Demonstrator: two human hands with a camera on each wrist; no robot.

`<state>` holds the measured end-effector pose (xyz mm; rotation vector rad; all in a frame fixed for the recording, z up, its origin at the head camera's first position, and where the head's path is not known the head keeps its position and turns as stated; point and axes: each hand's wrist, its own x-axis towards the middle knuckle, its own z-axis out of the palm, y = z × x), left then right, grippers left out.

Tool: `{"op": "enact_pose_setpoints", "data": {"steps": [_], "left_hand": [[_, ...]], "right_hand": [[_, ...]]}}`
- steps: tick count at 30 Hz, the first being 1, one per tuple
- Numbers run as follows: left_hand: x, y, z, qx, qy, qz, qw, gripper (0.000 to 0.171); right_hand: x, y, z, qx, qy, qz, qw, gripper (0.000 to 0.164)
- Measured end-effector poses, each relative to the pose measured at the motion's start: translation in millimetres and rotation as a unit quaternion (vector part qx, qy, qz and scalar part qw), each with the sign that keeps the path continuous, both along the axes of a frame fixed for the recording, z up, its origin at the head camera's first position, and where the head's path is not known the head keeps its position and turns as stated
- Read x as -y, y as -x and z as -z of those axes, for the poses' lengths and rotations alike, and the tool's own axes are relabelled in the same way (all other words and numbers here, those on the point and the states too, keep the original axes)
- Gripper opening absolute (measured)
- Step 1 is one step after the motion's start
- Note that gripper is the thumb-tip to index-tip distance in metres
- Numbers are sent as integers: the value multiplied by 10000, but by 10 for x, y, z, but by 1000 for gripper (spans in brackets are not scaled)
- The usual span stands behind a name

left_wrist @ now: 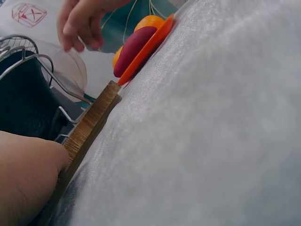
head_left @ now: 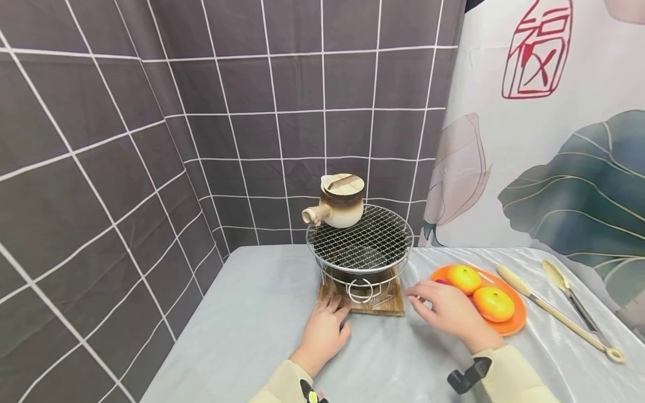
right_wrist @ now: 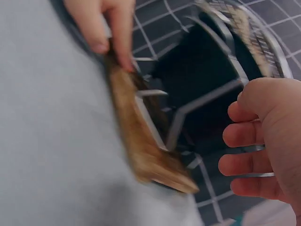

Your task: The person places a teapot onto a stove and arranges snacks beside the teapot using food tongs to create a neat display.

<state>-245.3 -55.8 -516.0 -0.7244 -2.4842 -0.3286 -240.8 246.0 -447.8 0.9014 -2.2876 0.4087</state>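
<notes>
A stove stand holds a round wire grill (head_left: 368, 238) and stands on a wooden board (head_left: 390, 305). On the grill sits a small clay pot (head_left: 347, 207) with a wooden lid (head_left: 345, 183) and a side handle pointing left. My left hand (head_left: 322, 336) rests its fingers on the board's front left corner; its thumb lies apart from the fingers. My right hand (head_left: 450, 310) hovers empty beside the board's right corner, fingers loosely bent. In the right wrist view, its fingertips (right_wrist: 240, 134) overlap the stand's wire frame (right_wrist: 188, 106).
An orange plate (head_left: 516, 322) with two orange fruits (head_left: 494, 304) and a dark red item (left_wrist: 135, 49) stands to the right. Beyond it lie a long-handled brush-like tool (head_left: 559, 316) and a pair of tongs (head_left: 576, 302). Dark checked cloth (head_left: 297, 112) hangs behind.
</notes>
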Motion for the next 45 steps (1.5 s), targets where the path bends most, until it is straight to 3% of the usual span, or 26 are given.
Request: {"op": "enact_pose_setpoints", "data": {"steps": [6, 12, 16, 20, 28, 37, 45], "left_hand": [[-4, -5, 14, -200, 17, -10, 9998, 39], [-22, -22, -4, -201, 28, 45, 9998, 41], [-25, -22, -29, 28, 183, -73, 9998, 49], [-27, -19, -46, 273, 254, -132, 9992, 54], [-4, -36, 17, 209, 281, -124, 9993, 52], [45, -35, 49, -193, 146, -74, 9997, 50], [6, -47, -11, 141, 200, -135, 9996, 49]], "right_hand": [[-375, -46, -286, -116, -69, 373, 9992, 20], [-803, -114, -468, -60, 72, 899, 9959, 30], [-1108, -117, -513, 395, 32, 1516, 9876, 33], [-1421, -109, -505, 1036, 35, 2125, 9717, 46], [-1909, -112, -317, 1644, 170, 2843, 9444, 71], [-2329, -214, 27, 1995, 97, 3669, 9086, 93], [-2549, -362, 383, 2336, -12, 4414, 8664, 115]]}}
